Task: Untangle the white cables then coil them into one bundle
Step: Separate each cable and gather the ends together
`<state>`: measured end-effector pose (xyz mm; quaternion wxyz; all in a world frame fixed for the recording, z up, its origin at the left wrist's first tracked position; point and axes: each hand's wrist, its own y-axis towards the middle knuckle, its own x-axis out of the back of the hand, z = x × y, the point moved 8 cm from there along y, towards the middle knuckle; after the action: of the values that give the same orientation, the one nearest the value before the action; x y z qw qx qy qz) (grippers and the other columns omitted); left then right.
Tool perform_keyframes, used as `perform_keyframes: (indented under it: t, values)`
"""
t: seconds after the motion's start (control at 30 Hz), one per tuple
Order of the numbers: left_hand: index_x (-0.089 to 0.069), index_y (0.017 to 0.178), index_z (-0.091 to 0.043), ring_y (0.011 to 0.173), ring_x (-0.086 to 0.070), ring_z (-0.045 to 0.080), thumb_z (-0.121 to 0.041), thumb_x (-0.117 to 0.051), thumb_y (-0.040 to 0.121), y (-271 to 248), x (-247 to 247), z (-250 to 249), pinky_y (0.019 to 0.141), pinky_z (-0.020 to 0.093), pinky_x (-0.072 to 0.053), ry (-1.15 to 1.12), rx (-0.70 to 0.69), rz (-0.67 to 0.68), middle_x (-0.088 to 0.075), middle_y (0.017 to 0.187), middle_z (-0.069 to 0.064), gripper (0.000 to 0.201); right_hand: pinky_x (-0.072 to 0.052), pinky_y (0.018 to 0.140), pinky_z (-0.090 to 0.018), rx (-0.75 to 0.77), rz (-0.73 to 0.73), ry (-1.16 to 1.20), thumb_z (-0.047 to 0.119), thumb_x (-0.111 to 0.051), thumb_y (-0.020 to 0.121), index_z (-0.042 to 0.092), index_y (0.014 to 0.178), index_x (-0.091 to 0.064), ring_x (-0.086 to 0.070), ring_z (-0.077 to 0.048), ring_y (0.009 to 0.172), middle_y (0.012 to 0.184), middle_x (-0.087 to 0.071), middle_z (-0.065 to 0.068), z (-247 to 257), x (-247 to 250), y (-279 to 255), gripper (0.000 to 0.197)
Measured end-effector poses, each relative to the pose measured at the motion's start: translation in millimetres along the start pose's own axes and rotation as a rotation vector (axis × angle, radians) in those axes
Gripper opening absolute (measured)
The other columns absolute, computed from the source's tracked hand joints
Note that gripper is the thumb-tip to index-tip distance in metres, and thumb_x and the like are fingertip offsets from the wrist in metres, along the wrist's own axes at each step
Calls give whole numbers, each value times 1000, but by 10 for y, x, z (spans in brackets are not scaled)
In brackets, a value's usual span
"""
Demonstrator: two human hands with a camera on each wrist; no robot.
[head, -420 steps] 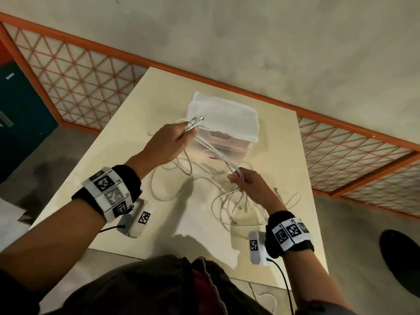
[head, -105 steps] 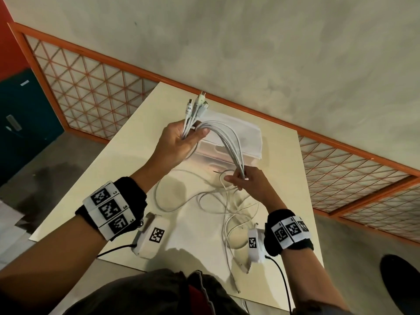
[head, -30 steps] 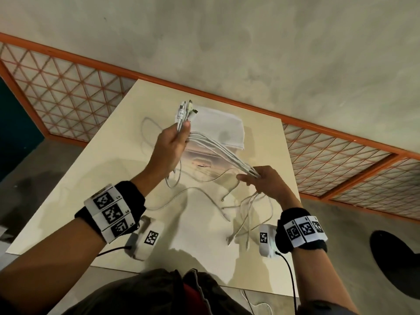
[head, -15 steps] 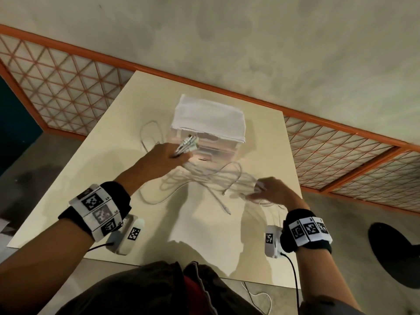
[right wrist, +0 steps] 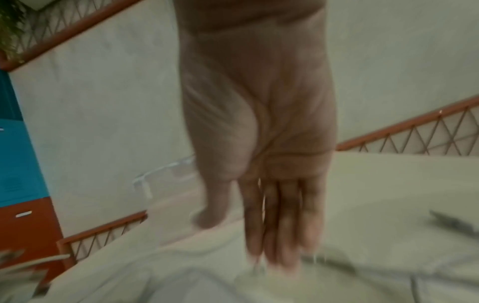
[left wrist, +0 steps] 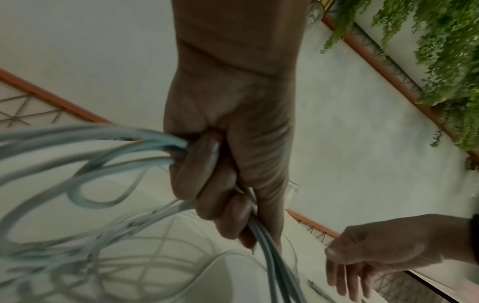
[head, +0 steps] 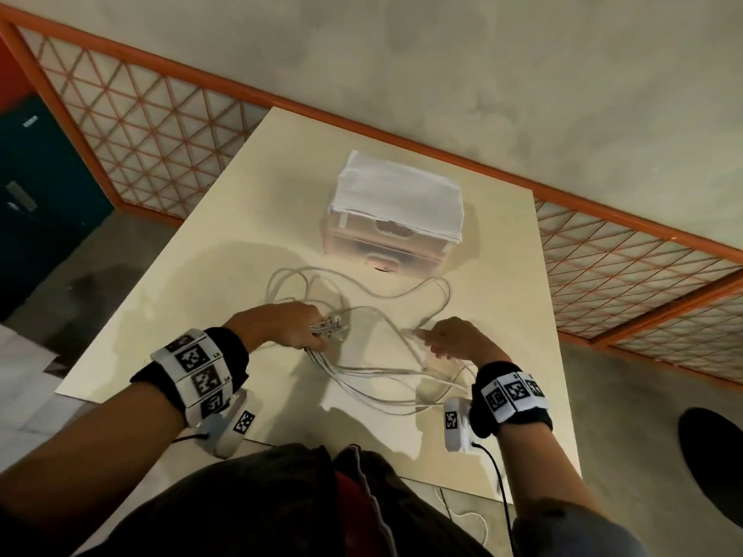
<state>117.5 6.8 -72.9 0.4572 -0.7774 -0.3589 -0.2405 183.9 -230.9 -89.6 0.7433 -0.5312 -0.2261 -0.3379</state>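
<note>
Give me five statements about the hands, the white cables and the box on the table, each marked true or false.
1. The left hand grips a bunch of white cables. True.
2. The right hand is clenched in a fist. False: its fingers are straight.
3. The cables form one neat coil. False: they lie in loose loops on the table.
4. A white cloth covers the top of the box. True.
5. The box stands between the two hands. False: it stands beyond them.

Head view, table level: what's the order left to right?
Left hand → connector ends → right hand. Drawer box sits farther back, so I leave it out.
</note>
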Motion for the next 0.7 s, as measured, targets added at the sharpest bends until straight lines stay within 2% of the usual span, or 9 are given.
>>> perform_keyframes:
  t: [0.07,0.13,0.2,0.27,0.33,0.43,0.53,0.6,0.7]
  values:
    - [-45,57,-18,49,-46,11,-32,-61,87,-19,-23,31,54,26,-35,-19,16,-6,-50,55,-3,37,-39,78,-26,14,-113,-108,41,-61,88,16,83,-58,-61,-30,106,106,-66,-16,18,-66,66,25]
    - [-49,58,-15,48,-48,12,-32,-61,87,-36,-40,48,54,24,-37,-61,28,2,-52,53,0,36,-38,97,-32,16,-40,-298,37,-63,88,5,118,-52,-49,-30,124,130,-52,-15,-23,-363,149,45]
    - [-51,60,-14,47,-50,10,-33,-60,88,-60,-40,47,55,23,-38,-75,28,-11,-54,53,0,35,-25,113,-36,74,-16,-403,31,-57,91,2,125,-47,-44,-31,130,130,-50,-15,47,-501,176,45]
    - [-53,62,-13,44,-52,2,-32,-58,90,-82,-40,37,55,18,-38,-89,8,-31,-57,54,-2,34,-33,106,-36,131,-63,-314,18,-52,91,6,107,-52,-52,-35,120,115,-57,-15,168,-433,187,20]
    - [-55,65,-13,52,-56,4,-30,-57,91,-83,-54,19,60,19,-41,-129,-23,-25,-61,58,-2,31,-48,88,-40,157,-133,-200,8,-52,90,8,94,-51,-62,-37,102,109,-63,-23,290,-228,184,5]
    - [-56,72,-11,67,-55,17,-37,-59,88,-74,14,10,67,30,-39,-96,-20,-77,-58,67,2,32,-46,56,-22,245,-329,103,1,-62,84,11,81,-55,-61,-13,57,81,-67,-18,457,208,118,13]
    - [-62,91,-11,77,-57,20,-41,-57,89,-108,174,-25,67,28,-39,-131,-40,-167,-61,80,5,31,-40,53,-8,389,-495,284,4,-72,78,13,77,-60,-53,-1,49,64,-60,-3,756,643,-167,15]
    - [-63,99,-20,71,-55,14,-40,-53,92,-179,343,-122,60,20,-37,-218,-98,-258,-60,78,2,24,-41,54,-8,492,-531,416,5,-73,78,10,75,-64,-53,1,49,62,-60,0,978,866,-413,11]
    - [-48,79,-27,55,-44,-2,-38,-42,97,-310,593,-280,53,10,-35,-494,-180,-403,-48,69,-5,22,-43,56,-11,629,-500,452,9,-70,82,6,80,-70,-54,2,51,66,-61,2,1286,1008,-680,4]
